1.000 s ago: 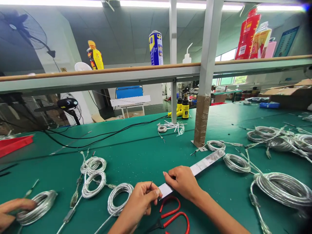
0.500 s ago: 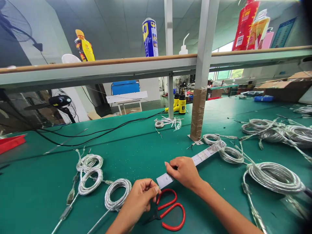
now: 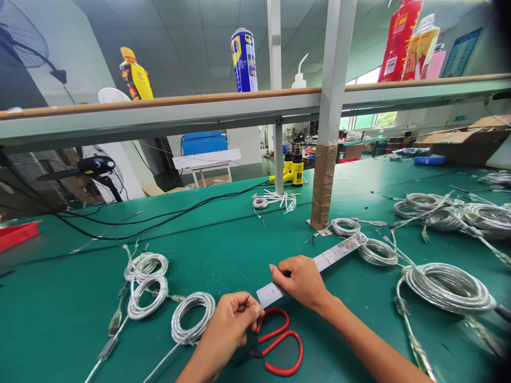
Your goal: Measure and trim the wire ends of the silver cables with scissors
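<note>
Long white paper label strip [image 3: 319,263]: laid flat on the green felt-covered worktable [image 3: 223,255], running diagonally from near the table's front edge up to the right; its near end is pressed down by the fingers of the right hand [image 3: 301,280], which are closed over it.

Thin dark wire end [image 3: 246,301]: pinched between thumb and forefinger of the left hand [image 3: 231,323], just beside the strip's near end.

Red-handled scissors [image 3: 275,346]: laid on the table directly beneath both hands, partly covered by the left hand.

Small coil of silver braided cable [image 3: 191,318]: placed just left of the left hand. Two further small coils [image 3: 147,282] are set farther left.

Large silver cable coil [image 3: 447,288]: placed well to the right of the strip. A smaller coil [image 3: 377,252] is seen touching the strip's far end.

Grey metal post wrapped in brown tape [image 3: 324,181]: stood behind the strip.
</note>
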A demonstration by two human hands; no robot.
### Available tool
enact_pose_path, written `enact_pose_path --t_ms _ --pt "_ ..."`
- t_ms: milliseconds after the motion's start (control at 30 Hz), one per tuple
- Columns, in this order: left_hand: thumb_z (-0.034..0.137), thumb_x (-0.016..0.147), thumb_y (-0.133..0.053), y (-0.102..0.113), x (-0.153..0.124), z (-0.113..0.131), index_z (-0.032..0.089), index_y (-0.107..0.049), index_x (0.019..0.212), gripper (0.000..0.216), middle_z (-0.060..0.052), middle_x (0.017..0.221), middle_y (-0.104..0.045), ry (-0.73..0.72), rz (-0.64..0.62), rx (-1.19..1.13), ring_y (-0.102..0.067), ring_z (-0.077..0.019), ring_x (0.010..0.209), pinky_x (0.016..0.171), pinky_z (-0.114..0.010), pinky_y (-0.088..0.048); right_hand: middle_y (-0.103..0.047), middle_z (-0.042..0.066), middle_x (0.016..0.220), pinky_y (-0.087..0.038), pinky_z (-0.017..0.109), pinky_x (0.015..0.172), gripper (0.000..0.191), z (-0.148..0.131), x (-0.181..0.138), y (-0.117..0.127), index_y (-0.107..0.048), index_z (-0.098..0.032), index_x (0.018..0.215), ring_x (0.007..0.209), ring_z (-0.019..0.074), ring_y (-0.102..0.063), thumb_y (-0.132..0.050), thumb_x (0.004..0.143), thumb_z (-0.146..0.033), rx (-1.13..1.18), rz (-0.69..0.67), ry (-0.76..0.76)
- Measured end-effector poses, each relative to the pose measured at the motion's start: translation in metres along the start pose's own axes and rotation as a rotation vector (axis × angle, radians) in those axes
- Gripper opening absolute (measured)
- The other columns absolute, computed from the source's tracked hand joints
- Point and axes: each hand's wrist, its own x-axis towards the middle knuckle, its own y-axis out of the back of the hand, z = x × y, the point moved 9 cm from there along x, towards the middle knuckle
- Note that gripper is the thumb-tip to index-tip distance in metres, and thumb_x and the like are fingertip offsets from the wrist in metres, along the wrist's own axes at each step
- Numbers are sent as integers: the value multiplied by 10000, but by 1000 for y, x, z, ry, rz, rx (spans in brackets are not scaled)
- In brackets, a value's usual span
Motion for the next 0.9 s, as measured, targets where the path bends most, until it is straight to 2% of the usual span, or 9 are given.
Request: enact_pose_path --t_ms 133,300,467,600,700,800,900 --pt "368 648 -555 0 0 1 129 -524 591 247 64 442 -435 -12 16 38 -220 -17 308 325 -169 -144 -401 -28 366 -139 244 464 426 -3 0 2 -383 -153 375 398 70 -288 -408 772 -306 -40 16 26" --pt "327 647 -548 0 0 -1 133 -518 581 207 71 428 -422 -5 26 39 -208 -18 305 322 -171 -135 -391 -32 349 -130 254 456 436 -2 0 0 -407 -157 359 377 71 -263 -417 771 -301 -63 -33 -2" --pt "311 657 -539 0 0 0 130 -512 578 200 66 433 -425 -21 21 35 -215 -15 311 319 -163 -139 -386 -35 348 -133 249 455 432 -2 -1 -1 -403 -155 357 375 67 -259 -424 766 -294 -64 -23 -2" --pt "374 653 -554 -3 3 -5 136 -487 573 260 72 429 -415 -12 13 1 -212 -6 289 305 -160 -141 -400 -34 355 -131 248 460 428 -1 0 -1 -386 -154 366 381 69 -279 -411 769 -297 -63 -23 7" --pt "450 654 -561 -6 5 -12 132 -491 714 331 71 455 -443 -41 35 -55 -270 -15 282 307 -157 -207 -423 -28 367 -132 252 464 428 5 1 1 -407 -156 374 386 70 -309 -396 777 -299 -92 -14 -4" --pt "456 604 -636 -6 6 -19 172 -418 897 462 88 516 -458 -70 97 -178 -351 -31 316 357 -162 -305 -435 -26 370 -126 257 462 431 14 2 2 -435 -158 378 379 71 -320 -395 781 -305 -120 -5 -28" --pt "443 530 -707 -4 4 -25 208 -396 819 485 84 602 -469 -91 159 -273 -426 -38 355 414 -180 -356 -442 -20 368 -119 264 459 440 22 2 3 -450 -159 378 371 74 -314 -391 787 -310 -129 -3 -42"
